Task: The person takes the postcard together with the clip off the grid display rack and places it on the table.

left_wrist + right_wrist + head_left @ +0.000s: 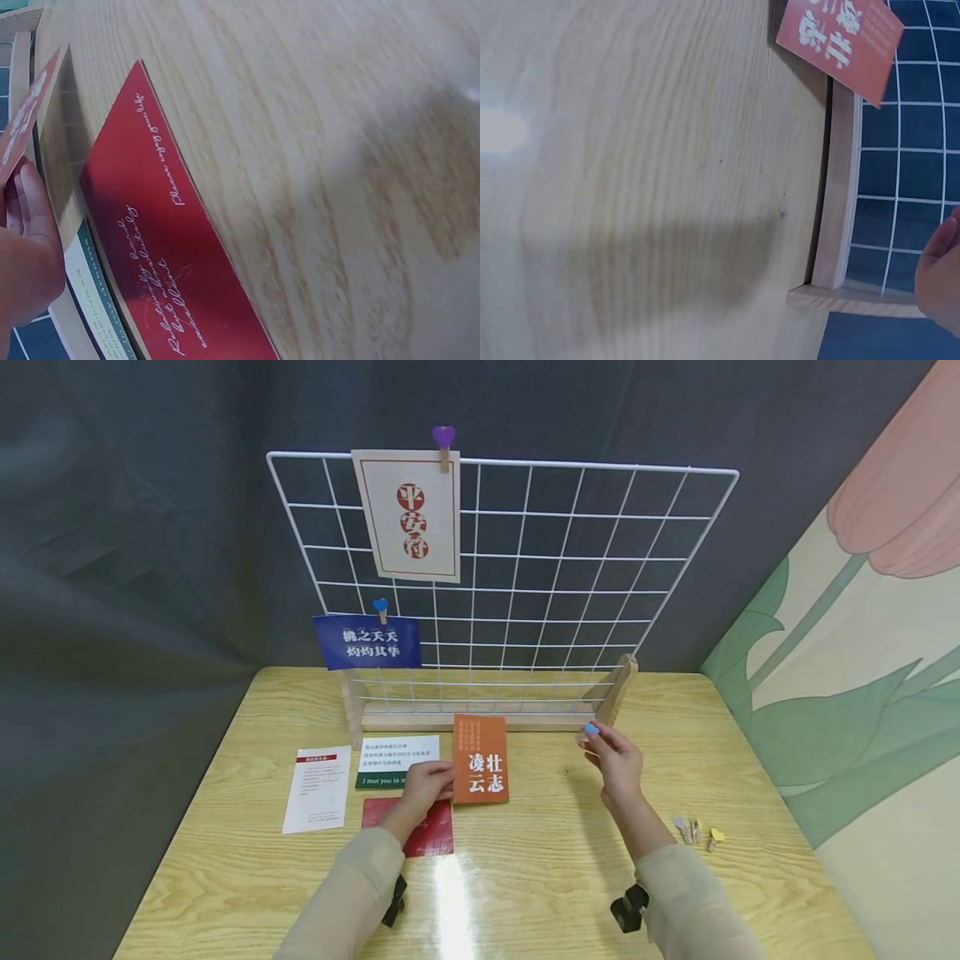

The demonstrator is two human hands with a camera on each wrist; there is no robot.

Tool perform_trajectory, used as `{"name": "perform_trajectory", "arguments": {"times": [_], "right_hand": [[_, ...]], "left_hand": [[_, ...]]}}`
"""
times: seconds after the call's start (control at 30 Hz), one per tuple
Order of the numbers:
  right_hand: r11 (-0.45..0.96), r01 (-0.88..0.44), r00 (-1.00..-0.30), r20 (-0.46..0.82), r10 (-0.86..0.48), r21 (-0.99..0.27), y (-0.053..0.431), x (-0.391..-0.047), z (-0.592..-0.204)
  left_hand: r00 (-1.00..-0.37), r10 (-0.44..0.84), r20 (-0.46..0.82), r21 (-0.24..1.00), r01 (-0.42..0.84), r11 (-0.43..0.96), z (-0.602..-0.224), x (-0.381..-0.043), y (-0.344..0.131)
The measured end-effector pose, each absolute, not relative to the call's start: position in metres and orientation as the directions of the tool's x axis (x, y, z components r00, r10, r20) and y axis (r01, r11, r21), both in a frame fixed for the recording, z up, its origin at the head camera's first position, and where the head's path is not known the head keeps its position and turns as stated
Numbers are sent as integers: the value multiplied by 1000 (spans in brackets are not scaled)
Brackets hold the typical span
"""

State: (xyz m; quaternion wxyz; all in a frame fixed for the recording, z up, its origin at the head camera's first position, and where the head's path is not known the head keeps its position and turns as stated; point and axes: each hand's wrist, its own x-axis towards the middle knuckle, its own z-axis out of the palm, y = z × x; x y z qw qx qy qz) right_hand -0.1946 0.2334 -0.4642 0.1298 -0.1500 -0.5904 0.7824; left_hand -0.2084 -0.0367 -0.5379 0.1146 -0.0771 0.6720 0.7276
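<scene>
an orange card held up before the wire rack

we have the orange card (pixel 481 777) just in front of the wire rack (pixel 547 722), left of its middle, pinched at one side by our left hand (pixel 427 785). we judge it light and fairly stiff, thin board that would crease at a corner sooner than tear, and perhaps a little slick. it is best taken by a side edge, clear of the white lettering. whether its lower edge touches the table, we cannot tell.

our hands are well apart. the right hand (pixel 621 768), before the wire rack's right end, pinches a blue clip (pixel 591 728), small and likely springy, better gripped at the tail.

on the wire rack's left half, a purple clip (pixel 444 439) bears a white card (pixel 408 518) at the top; lower down hangs a dark blue card (pixel 369 645). in front of the wire rack's left end lie a green-and-white card (pixel 397 753), a red card (pixel 435 841) partly under our forearm, and a white slip (pixel 318 792). loose clips (pixel 716 835) lie out past its right end, nearer us.

the table (pixel 525 877) is pale wood grain, smooth-looking, with glare in front of the wire rack. behind the wire rack hangs dark cloth (pixel 150 527); to its right, a tulip-patterned panel (pixel 892 810).
</scene>
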Motion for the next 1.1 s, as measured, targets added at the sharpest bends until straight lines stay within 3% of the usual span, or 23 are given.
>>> {"name": "perform_trajectory", "arguments": {"times": [0.63, 0.87, 1.1], "right_hand": [[-264, 3, -872, -132, 471, -964, 261, -168, -494], [-226, 2, -871, -113, 478, -974, 294, -174, -564], [-328, 13, -790, -211, 576, -945, 318, -172, -602]], "left_hand": [[-955, 54, -290, 952, -294, -81, -549, -205, -36], [-953, 46, -298, 951, -301, -66, -550, -204, -36], [-958, 39, -284, 959, -284, -17, -551, -204, -38]]}}
